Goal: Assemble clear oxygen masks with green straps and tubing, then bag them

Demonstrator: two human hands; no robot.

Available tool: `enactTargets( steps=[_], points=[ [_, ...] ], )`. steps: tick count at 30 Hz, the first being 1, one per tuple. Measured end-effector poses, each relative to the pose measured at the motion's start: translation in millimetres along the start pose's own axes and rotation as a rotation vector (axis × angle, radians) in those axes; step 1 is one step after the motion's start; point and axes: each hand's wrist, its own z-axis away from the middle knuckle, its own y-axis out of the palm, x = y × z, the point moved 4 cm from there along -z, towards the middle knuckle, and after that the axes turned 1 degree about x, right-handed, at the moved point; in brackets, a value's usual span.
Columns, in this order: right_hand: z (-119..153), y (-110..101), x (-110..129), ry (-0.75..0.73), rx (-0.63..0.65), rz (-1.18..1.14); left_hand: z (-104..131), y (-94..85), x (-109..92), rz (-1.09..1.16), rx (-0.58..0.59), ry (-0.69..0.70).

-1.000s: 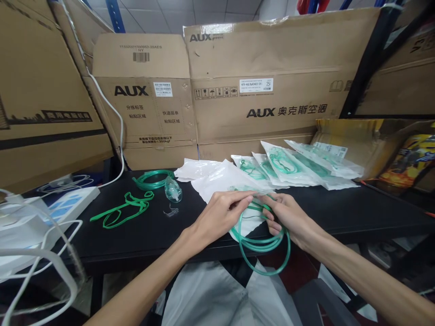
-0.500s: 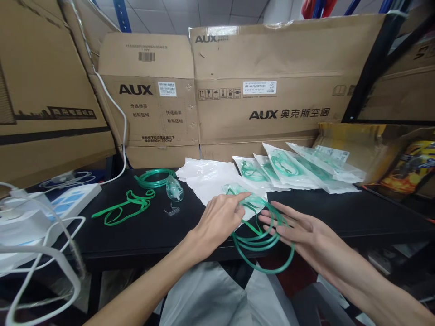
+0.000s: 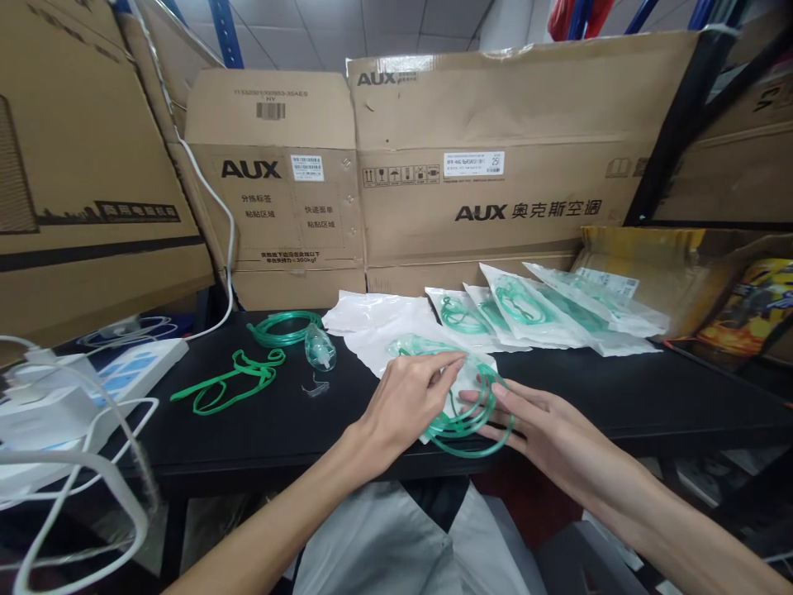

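Observation:
My left hand (image 3: 412, 395) is closed, thumb and forefinger pinched at the top of coiled green tubing (image 3: 471, 449). From the right, my right hand (image 3: 526, 411) grips the same coil, its thumb on top and its fingers beneath the loops. A clear green mask (image 3: 405, 345) lies partly behind my left hand, over white wrapping (image 3: 372, 318). Left of the wrapping are another green tube coil (image 3: 278, 330), a small clear mask (image 3: 320, 349), a flat green strap (image 3: 232, 382) and a small clear piece (image 3: 316, 386).
Several packed green tubing sets in white pouches (image 3: 526, 310) lie at the back right of the black table (image 3: 235, 438). A white power strip (image 3: 145, 364) with cables is at the left. Cardboard boxes (image 3: 483, 116) stand behind, and a yellow-and-black bag (image 3: 752, 306) sits far right.
The coil has moved up and left, with its loops gathered lower over the table edge. My left hand's forefinger and thumb have come together, and my right hand has closed on the coil.

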Motion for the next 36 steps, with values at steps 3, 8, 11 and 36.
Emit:
enactTargets(
  steps=[3, 8, 11, 36],
  points=[
    [15.3, -2.9, 5.1, 0.025, 0.046, 0.100, -1.8, -1.5, -1.7, -0.048, -0.019, -0.023],
    [19.0, 1.4, 0.0, -0.008, 0.068, 0.082, -0.7, 0.3, -6.1, -0.027, 0.001, -0.013],
    [7.9, 1.2, -7.6, -0.077, -0.030, 0.067, 1.1, 3.6, -9.4, 0.011, 0.009, 0.041],
    [-0.1, 9.5, -4.5, 0.007, 0.162, 0.224, 24.9, -2.7, -34.8, -0.261, 0.306, 0.016]
  ],
)
